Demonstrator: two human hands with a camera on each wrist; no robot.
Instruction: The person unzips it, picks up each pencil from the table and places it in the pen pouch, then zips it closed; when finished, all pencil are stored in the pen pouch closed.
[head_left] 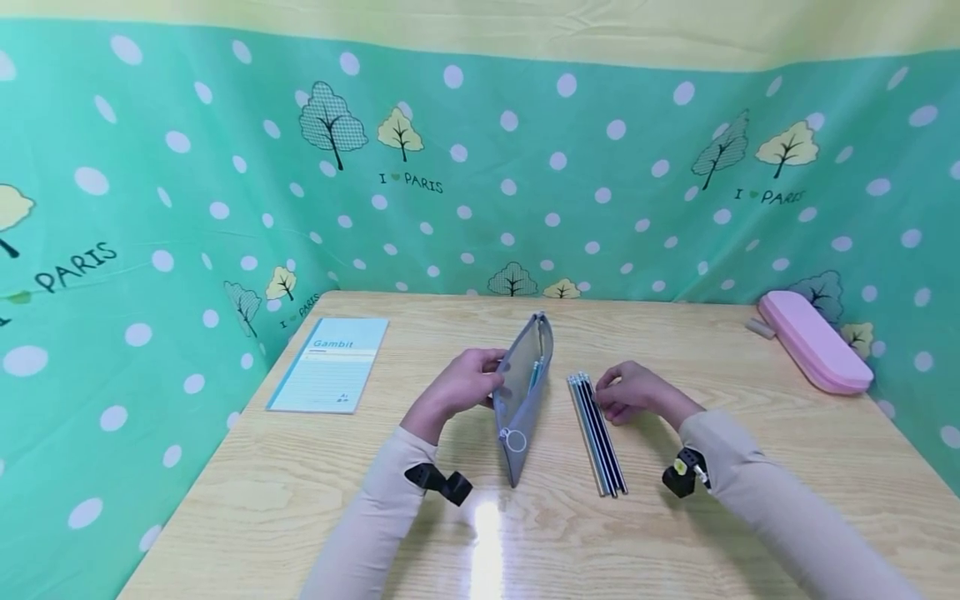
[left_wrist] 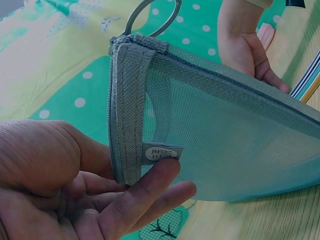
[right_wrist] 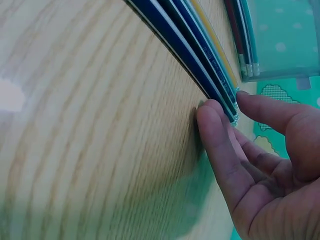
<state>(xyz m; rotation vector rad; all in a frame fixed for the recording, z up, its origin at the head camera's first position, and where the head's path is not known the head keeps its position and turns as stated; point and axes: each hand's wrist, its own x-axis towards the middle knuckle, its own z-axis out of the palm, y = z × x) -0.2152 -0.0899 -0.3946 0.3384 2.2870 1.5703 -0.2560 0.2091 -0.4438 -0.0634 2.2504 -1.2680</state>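
My left hand (head_left: 472, 379) grips the grey mesh zip pouch (head_left: 517, 408) by its side; the pouch stands on edge with its top open. Up close in the left wrist view, the fingers of my left hand (left_wrist: 135, 205) lie against its zip border and label. Several pencils (right_wrist: 242, 45) show inside the mesh, eraser ends visible. To the right of the pouch lies a row of several pencils (head_left: 597, 437), dark blue, yellow and light ones. My right hand (head_left: 630, 392) is at their far ends, thumb and forefinger (right_wrist: 217, 120) on either side of a dark blue pencil (right_wrist: 200, 65).
A pale blue notebook (head_left: 330, 367) lies at the left of the wooden table (head_left: 247, 508). At the far right are a pink pencil case (head_left: 813, 342) and a small grey eraser (head_left: 760, 328). A green dotted curtain (head_left: 480, 183) hangs behind the table.
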